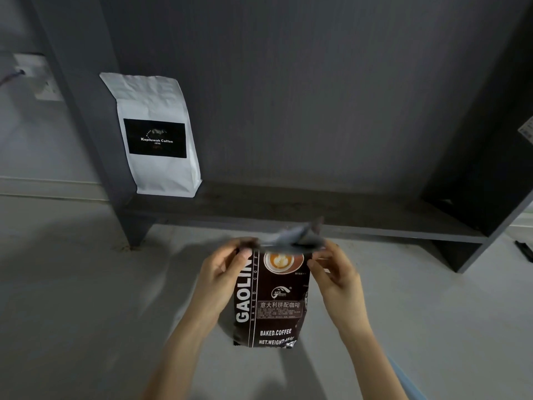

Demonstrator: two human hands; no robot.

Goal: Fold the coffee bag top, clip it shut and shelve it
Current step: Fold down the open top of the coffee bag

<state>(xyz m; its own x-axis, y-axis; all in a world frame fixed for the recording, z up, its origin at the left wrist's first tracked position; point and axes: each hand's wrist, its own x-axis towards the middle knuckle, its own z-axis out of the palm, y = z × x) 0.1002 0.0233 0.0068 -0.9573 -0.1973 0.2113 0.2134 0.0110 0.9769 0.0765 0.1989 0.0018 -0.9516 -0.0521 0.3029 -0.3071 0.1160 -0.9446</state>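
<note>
Dark coffee bag (271,301): upright on the pale bench (86,284), near the front edge, just ahead of the dark shelf unit (288,209). Label reads GAOLIN, BAKED COFFEE. Top flap (294,241): silver-grey, bent over and blurred, so I cannot tell how far it is folded.

My left hand (227,269): thumb and fingers pinching the bag's upper left corner.

My right hand (334,269): fingers pinching the upper right corner at the flap.

White coffee bag (155,134): upright at the shelf's left end, against the side panel, black label facing me.
</note>
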